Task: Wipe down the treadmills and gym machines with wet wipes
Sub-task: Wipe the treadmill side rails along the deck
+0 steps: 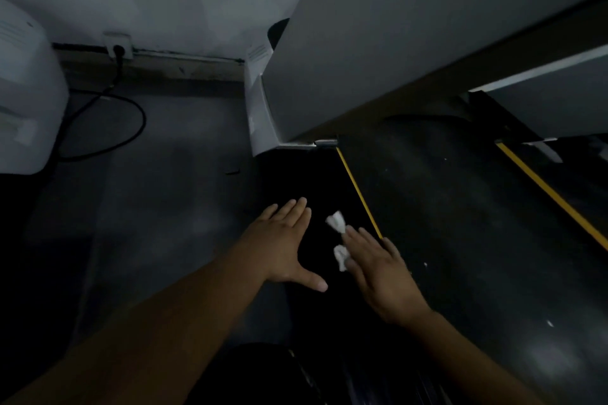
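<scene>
Wet wipe (336,223), white and bunched, lies on the black side rail (296,174) of a treadmill, just left of the yellow stripe (358,191) edging the belt (460,207). The right hand (381,276) presses it down under straight fingers, likely to rub the rail clean, though dim light blurs detail. The left hand (283,246) is held palm down beside it, fingers spread wide, holding nothing, probably for balance.

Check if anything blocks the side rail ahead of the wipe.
Nothing visible does. The right hand presses the wipe on the black side rail, which runs bare up to the grey housing. The left hand lies flat, left of the path.
</scene>
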`<state>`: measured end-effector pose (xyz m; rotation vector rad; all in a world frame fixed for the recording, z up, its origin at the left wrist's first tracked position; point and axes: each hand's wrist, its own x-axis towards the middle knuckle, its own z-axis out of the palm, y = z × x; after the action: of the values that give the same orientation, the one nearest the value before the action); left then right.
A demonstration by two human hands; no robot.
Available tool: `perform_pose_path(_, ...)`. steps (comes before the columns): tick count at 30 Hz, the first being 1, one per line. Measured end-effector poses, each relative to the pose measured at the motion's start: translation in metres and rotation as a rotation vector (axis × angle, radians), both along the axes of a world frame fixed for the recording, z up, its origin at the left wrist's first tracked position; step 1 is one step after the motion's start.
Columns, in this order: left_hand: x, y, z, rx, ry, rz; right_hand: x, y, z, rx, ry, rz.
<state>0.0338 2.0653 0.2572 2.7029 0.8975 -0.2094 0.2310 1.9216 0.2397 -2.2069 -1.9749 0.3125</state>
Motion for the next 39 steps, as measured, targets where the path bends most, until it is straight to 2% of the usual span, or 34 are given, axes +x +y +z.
perform_pose_path(3,0.0,-0.006,0.0,0.008,0.005,-0.005,-0.022,0.007,0.0,0.004,-0.007,-0.135)
perform_pose_path(6,-0.003,-0.015,0.0,0.012,0.004,-0.036,-0.05,-0.02,-0.003,-0.022,0.02,-0.006)
perform_pose_path(8,-0.006,-0.024,-0.002,-0.007,0.002,-0.045,-0.049,-0.044,-0.003,-0.06,0.012,-0.006)
perform_pose_path(13,-0.002,-0.026,-0.002,-0.016,0.008,-0.016,-0.043,-0.017,0.001,-0.031,0.006,-0.286)
perform_pose_path(17,0.003,-0.028,0.0,-0.001,0.033,-0.024,-0.06,-0.033,-0.001,-0.038,0.017,-0.18)
perform_pose_path(22,0.008,-0.021,-0.002,0.031,0.05,-0.07,-0.036,-0.017,0.005,-0.087,-0.03,-0.469)
perform_pose_path(27,0.013,-0.016,-0.002,0.02,0.039,-0.11,-0.037,0.029,0.01,-0.067,0.037,-0.517)
perform_pose_path(32,0.013,-0.012,-0.004,-0.038,0.018,-0.113,-0.053,-0.029,0.009,-0.112,-0.031,-0.563)
perform_pose_path(35,0.01,-0.014,-0.004,-0.022,0.008,-0.133,-0.059,-0.029,0.01,-0.109,-0.006,-0.542)
perform_pose_path(39,-0.001,-0.022,-0.007,0.016,0.009,-0.217,-0.084,-0.05,0.005,-0.1,-0.011,-0.308)
